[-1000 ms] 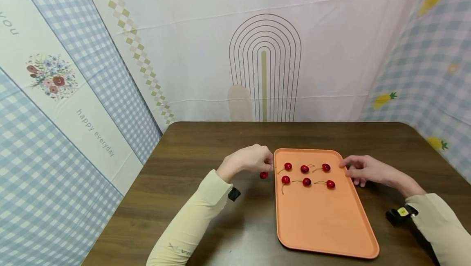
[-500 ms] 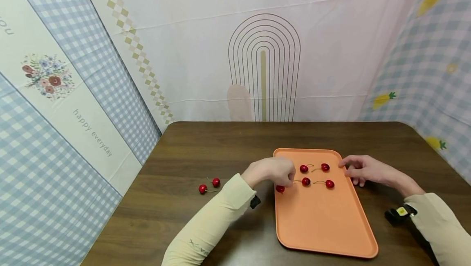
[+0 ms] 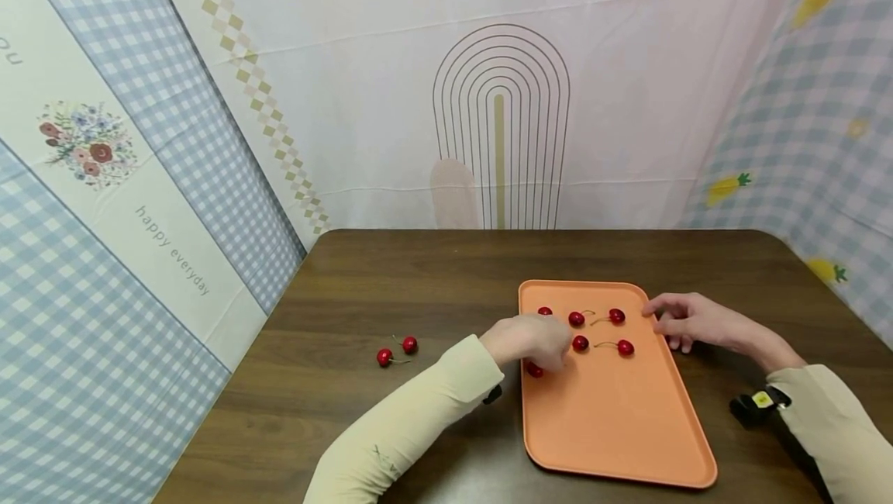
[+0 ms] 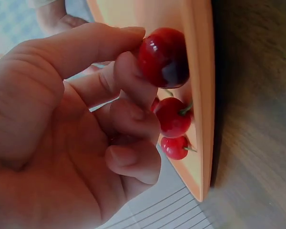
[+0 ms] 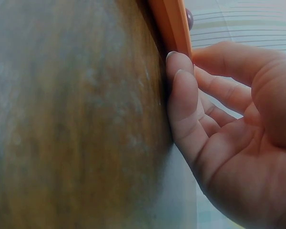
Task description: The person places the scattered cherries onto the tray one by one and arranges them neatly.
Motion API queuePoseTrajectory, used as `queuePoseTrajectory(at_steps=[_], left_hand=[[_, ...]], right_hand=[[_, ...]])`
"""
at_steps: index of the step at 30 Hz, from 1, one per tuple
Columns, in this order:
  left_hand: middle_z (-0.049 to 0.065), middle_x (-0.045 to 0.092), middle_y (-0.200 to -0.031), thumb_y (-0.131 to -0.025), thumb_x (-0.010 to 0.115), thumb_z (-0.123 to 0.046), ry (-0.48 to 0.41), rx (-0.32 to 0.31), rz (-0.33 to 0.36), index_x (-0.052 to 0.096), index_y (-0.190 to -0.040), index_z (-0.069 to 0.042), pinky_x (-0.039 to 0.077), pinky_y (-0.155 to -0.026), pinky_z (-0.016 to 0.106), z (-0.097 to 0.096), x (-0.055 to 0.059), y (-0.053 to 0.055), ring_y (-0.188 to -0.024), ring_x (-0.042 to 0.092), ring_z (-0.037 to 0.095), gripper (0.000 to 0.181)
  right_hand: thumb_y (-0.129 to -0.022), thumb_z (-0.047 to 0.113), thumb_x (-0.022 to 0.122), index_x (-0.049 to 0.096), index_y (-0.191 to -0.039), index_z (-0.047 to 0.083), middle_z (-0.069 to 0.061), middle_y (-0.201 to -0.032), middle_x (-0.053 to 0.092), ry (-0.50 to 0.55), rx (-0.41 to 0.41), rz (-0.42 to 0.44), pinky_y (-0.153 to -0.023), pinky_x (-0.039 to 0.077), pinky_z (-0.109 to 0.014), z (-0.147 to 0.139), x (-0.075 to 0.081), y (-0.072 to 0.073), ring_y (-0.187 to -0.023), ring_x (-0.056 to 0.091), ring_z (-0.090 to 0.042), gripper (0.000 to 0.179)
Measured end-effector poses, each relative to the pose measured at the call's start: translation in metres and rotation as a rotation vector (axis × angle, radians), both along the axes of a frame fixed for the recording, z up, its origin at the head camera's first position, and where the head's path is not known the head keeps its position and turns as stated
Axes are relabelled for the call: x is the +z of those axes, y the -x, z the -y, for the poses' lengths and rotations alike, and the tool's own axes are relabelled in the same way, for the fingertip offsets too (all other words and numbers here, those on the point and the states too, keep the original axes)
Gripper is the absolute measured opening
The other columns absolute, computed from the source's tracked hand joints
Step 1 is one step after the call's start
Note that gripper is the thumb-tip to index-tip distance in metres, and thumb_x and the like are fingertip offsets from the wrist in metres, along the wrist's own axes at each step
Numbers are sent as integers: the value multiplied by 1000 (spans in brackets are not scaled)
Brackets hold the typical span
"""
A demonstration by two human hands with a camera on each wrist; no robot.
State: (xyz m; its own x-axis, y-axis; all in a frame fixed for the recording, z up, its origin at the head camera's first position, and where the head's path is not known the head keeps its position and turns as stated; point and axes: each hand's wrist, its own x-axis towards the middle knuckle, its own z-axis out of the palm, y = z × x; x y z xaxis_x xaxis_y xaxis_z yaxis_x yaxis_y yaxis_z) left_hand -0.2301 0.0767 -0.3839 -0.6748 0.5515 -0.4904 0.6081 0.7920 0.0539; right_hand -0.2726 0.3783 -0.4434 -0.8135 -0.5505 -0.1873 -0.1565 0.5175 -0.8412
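Note:
My left hand (image 3: 533,341) is over the left part of the orange tray (image 3: 614,426). Its thumb and finger pinch a dark red cherry (image 4: 163,58), low inside the tray wall; in the head view this cherry (image 3: 535,370) shows just below the hand. Two more cherries, one of them a round red cherry (image 4: 173,118), appear past the fingertips in the left wrist view. Several stemmed cherries, including one cherry (image 3: 617,316) at the upper right, lie in rows on the tray. My right hand (image 3: 705,323) grips the tray's right rim between thumb and fingers.
Left of the tray, two stemmed cherries, a left cherry (image 3: 384,357) and a right cherry (image 3: 409,345), lie on the dark wooden table (image 3: 391,271). A patterned cloth (image 3: 349,101) hangs behind the table's far edge, and a checked cloth hangs on either side.
My left hand has carried the cherry from beside the tray's left rim rightward over the tray, then slightly toward me. Two table cherries came into view behind the arm. My right hand stayed put.

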Motion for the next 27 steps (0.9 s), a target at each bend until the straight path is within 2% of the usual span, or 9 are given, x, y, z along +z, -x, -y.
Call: queuePoseTrajectory(at_steps=[6,14,21,27], left_hand=[[-4,47,-52,-86,58,-22,56,3,19,54,-56,-16,38,-43,24,-6,-2,-3,-43,48,10,31],[-4,49,-54,-85,62,-25,64,25,34,56,-59,-17,39,-44,25,-6,-1,-3,-46,50,12,28],[-4,48,-51,-84,61,-22,-13,-6,42,58,-56,-16,39,-44,24,0,3,0,-49,53,13,28],[-5,46,-50,-85,56,-21,-119,-42,9,50,-54,-17,34,-42,23,8,8,4,-47,49,10,31]], right_hand=[[-92,18,56,46,-124,-3,-15,-78,58,0,-1,6,-51,50,-36,1,1,0,-60,59,-22,39],[-92,18,56,46,-124,-3,-15,-78,58,-2,-7,14,-51,50,-35,1,3,-2,-60,58,-22,40],[-93,18,55,46,-123,-2,-15,-78,58,-5,-3,1,-52,50,-37,0,3,-3,-60,59,-24,38],[-93,18,55,46,-123,-3,-15,-78,58,-7,4,-2,-52,50,-37,0,3,-3,-60,59,-23,38]])
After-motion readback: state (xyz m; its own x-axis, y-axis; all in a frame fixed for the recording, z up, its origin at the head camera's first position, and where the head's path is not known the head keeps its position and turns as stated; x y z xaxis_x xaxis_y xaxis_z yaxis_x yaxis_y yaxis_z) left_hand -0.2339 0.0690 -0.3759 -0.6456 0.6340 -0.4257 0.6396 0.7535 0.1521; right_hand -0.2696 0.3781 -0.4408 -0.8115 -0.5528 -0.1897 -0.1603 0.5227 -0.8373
